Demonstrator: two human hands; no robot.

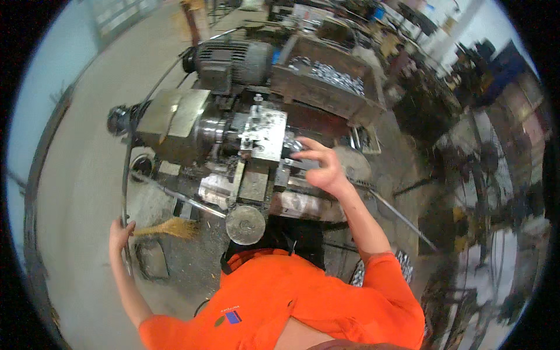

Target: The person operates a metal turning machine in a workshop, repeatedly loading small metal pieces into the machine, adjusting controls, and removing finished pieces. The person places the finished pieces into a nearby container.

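Observation:
My left hand (pixel 121 234) is closed round a long metal lever (pixel 128 192), which runs up along the left side of a small lathe's headstock (pixel 172 119). At the middle of the lathe sits a bright metal tool block (pixel 265 135) on the cross slide. My right hand (pixel 326 169) reaches in from the right, its fingertips on a small shiny metal part (pixel 293 143) at the block's right side. The part is blurred, and the fingers partly cover it. Left of the block is the round chuck (pixel 214 129).
Behind the lathe stand an electric motor (pixel 233 63) and a rusty metal bin (pixel 326 96) with many small shiny pieces. A handwheel (pixel 245 225) sits close to my waist. A straw broom (pixel 169 229) lies on the floor at left. A long rod (pixel 402 220) slants out at right.

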